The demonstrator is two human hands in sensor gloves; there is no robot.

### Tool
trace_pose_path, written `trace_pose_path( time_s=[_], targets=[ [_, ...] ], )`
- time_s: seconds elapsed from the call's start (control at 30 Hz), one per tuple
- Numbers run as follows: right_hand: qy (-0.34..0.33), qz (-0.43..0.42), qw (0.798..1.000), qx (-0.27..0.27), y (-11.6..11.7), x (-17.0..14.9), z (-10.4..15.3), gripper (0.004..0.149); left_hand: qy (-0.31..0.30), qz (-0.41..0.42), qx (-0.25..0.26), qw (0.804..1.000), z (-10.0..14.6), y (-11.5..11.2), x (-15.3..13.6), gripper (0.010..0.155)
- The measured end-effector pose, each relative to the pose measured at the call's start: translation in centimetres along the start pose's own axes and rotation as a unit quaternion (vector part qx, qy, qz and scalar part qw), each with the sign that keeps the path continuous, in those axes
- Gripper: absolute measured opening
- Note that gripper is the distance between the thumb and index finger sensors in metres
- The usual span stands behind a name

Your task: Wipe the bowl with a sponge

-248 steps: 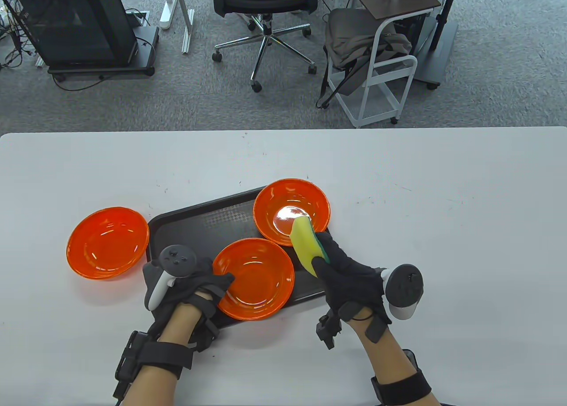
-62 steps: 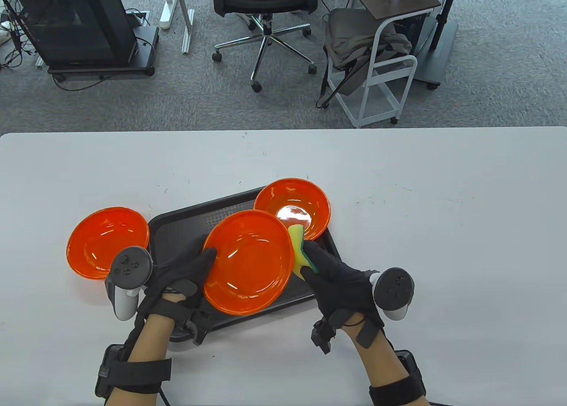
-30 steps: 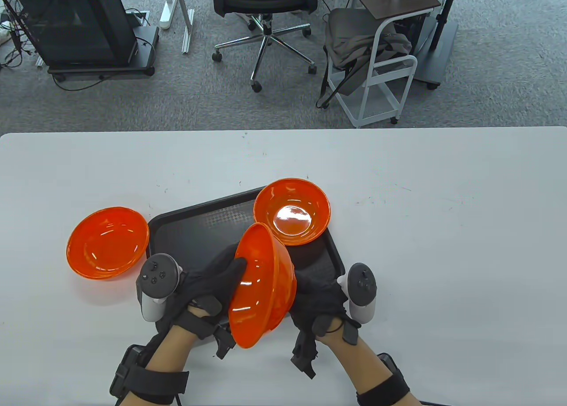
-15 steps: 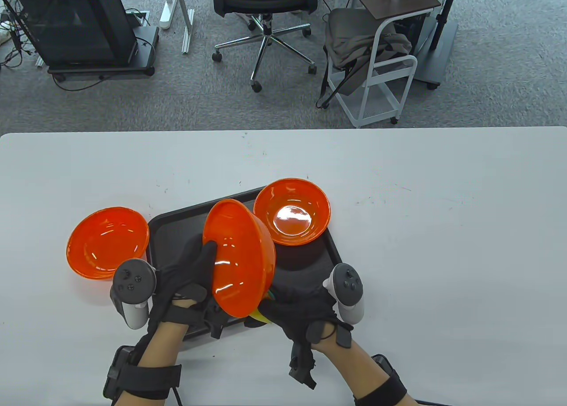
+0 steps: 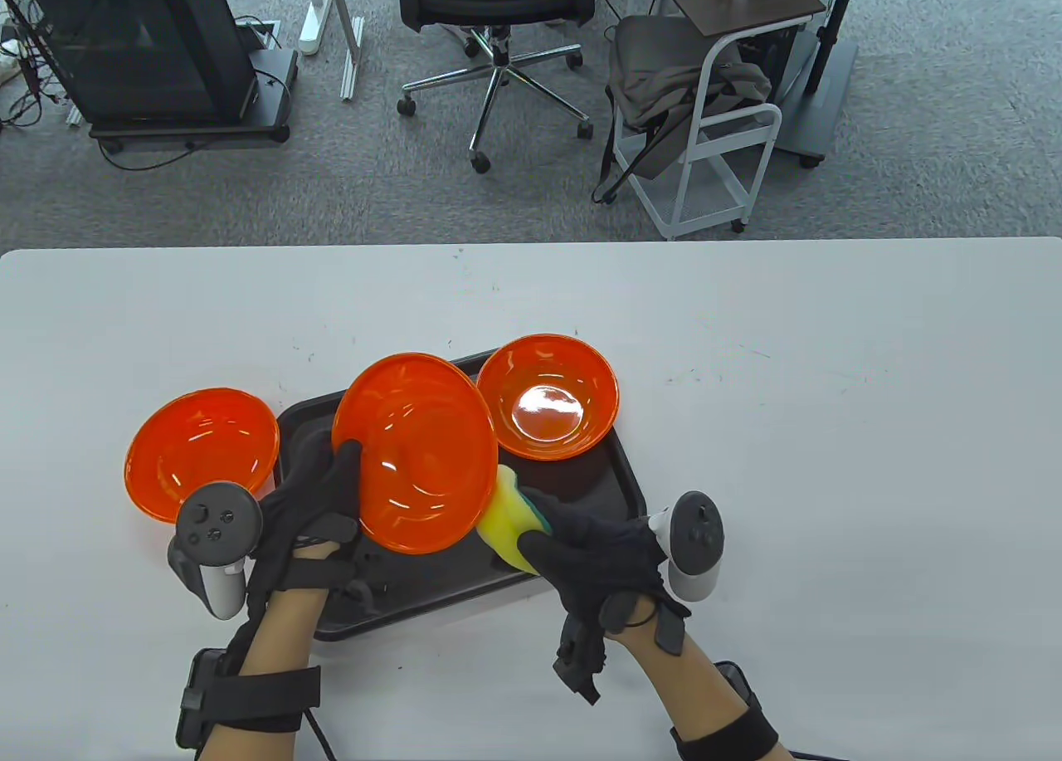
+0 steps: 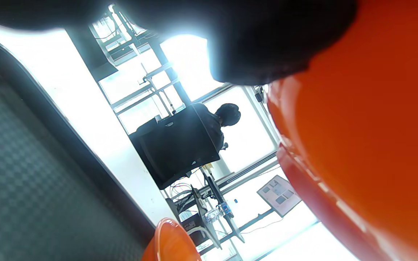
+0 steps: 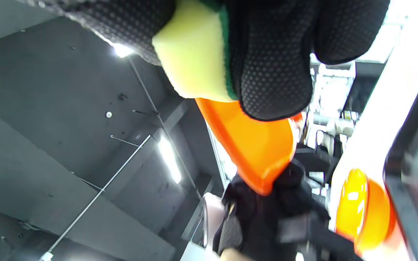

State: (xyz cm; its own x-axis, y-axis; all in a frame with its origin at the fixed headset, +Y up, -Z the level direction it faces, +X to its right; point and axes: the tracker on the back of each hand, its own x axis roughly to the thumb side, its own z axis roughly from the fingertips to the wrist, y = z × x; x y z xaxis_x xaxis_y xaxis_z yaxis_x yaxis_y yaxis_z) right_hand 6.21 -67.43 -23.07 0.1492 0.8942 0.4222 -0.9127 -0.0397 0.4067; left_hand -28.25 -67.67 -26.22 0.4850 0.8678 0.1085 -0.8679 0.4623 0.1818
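My left hand grips an orange bowl by its left rim and holds it lifted above the black tray, tilted toward me. The bowl fills the right of the left wrist view and shows in the right wrist view. My right hand grips a yellow and green sponge and presses it against the bowl's lower right outer side. The sponge shows between the gloved fingers in the right wrist view.
A second orange bowl sits on the tray's far right corner. A third orange bowl sits on the white table left of the tray. Chairs and a cart stand beyond the table's far edge.
The held bowl has moved left and turned its open side more upward. My right hand with the sponge came out from under the bowl to its lower right edge.
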Motion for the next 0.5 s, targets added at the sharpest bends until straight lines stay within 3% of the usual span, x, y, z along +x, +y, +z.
trace_pose_path(
  time_s=[0.23, 0.5],
  targets=[
    [-0.041, 0.091, 0.993, -0.07, -1.6, 0.7, 0.4, 0.05, -0.002, -0.003, -0.066, 0.998, -0.1, -1.1, 0.4, 0.055],
    [-0.037, 0.072, 0.992, -0.097, -2.7, 0.1, 0.6, 0.049, -0.009, 0.056, -0.169, 0.984, -0.2, -2.9, 0.8, 0.055]
  ],
)
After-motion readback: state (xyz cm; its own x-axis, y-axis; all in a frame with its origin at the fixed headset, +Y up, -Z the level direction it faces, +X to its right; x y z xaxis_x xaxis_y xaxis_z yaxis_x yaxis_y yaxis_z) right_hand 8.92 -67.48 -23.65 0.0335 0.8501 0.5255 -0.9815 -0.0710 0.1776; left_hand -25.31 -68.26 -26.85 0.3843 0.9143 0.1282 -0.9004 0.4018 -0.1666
